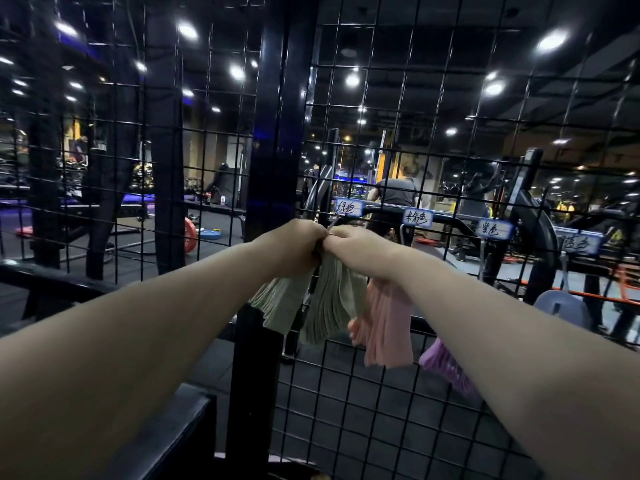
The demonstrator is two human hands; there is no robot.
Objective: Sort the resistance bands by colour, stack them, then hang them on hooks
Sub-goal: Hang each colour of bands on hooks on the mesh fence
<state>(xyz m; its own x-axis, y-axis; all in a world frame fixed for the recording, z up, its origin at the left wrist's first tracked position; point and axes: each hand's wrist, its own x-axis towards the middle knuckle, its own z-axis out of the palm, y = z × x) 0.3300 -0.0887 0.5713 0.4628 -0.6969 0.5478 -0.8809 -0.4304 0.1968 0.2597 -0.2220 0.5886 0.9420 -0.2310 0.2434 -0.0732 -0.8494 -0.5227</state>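
A stack of green resistance bands (pixel 325 310) droops in two bunches from where both my hands meet at the black wire grid (pixel 381 393). My left hand (pixel 294 245) and my right hand (pixel 360 242) both pinch the top of the green stack, right under a thin metal hook (pixel 333 221) below the first white label (pixel 349 207). A pink stack of bands (pixel 388 327) hangs just to the right, partly behind my right forearm. Further right, a purple stack (pixel 446 368) peeks out from under that forearm.
Three more white labels (pixel 418 218) run rightward along the grid. A thick black post (pixel 270 168) stands left of the hooks. Behind the mesh lie gym machines, weight plates (pixel 189 239) and a person's back. A black ledge (pixel 180 431) sits at lower left.
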